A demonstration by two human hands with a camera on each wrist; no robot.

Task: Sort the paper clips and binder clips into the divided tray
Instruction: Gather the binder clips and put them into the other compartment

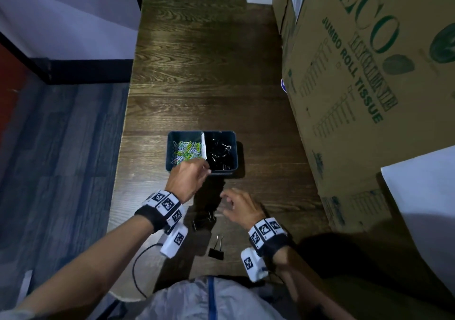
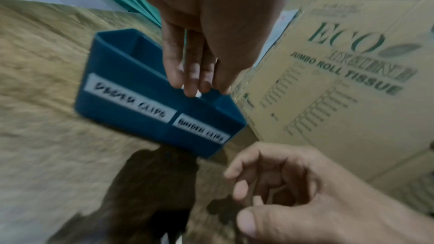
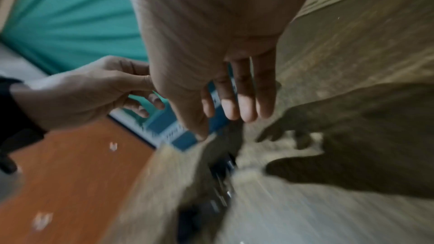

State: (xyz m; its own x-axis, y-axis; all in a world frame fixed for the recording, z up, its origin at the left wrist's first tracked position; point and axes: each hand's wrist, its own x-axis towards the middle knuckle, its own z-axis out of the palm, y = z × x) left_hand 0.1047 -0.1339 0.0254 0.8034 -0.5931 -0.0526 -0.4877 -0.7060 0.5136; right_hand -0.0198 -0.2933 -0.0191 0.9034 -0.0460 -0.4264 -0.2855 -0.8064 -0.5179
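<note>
A blue divided tray (image 1: 170, 152) sits mid-table, its front labelled (image 2: 131, 103). Coloured paper clips (image 1: 187, 151) fill its left half and black binder clips (image 1: 219, 152) its right half. My left hand (image 1: 205, 169) hangs over the tray's near rim by the divider, fingers bunched and pointing down (image 2: 199, 88). A small pale speck shows at the tips; I cannot tell whether they pinch anything. My right hand (image 1: 225, 200) hovers over the table nearer me, fingers relaxed and holding nothing (image 3: 232, 114). One black binder clip (image 1: 216, 248) lies between my wrists. More dark clips (image 1: 203, 220) lie in shadow.
Large cardboard boxes (image 1: 357, 86) wall off the table's right side, close to the tray. The table's left edge (image 1: 123, 147) drops to a grey floor. A black cable (image 1: 138, 270) loops off the near left corner. Bare wood stretches beyond the tray.
</note>
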